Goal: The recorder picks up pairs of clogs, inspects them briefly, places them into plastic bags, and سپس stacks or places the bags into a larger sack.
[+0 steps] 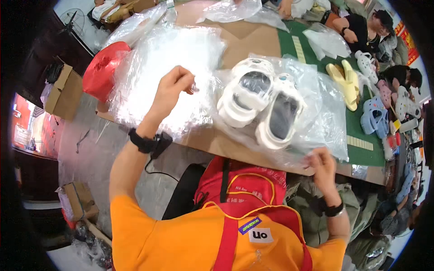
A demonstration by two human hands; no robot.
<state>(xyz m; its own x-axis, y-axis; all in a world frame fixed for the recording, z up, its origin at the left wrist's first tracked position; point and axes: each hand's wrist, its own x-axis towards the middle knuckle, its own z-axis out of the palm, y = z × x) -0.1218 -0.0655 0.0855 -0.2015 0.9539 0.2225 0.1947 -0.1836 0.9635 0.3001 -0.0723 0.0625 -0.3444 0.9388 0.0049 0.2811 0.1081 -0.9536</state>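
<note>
A pair of white clogs (239, 104) with dark insoles lies side by side on the table, in or on a clear plastic bag (312, 133); I cannot tell which. My right hand (322, 166) is closed at the bag's near right corner, fingertips pinching the film, slightly blurred. My left hand (174, 86) hovers over a thick stack of clear plastic bags (153, 97), left of the clogs. Its fingers are curled and pressed together, with a small shiny bit at the tips that I cannot make out.
A red bag-like object (101, 70) sits at the table's left edge. Yellow slippers (346, 83), blue clogs (375, 116) and several other shoes stand on the green mat (370, 156) at right. Co-workers (361, 34) sit across the table. Cardboard boxes (68, 92) are at left.
</note>
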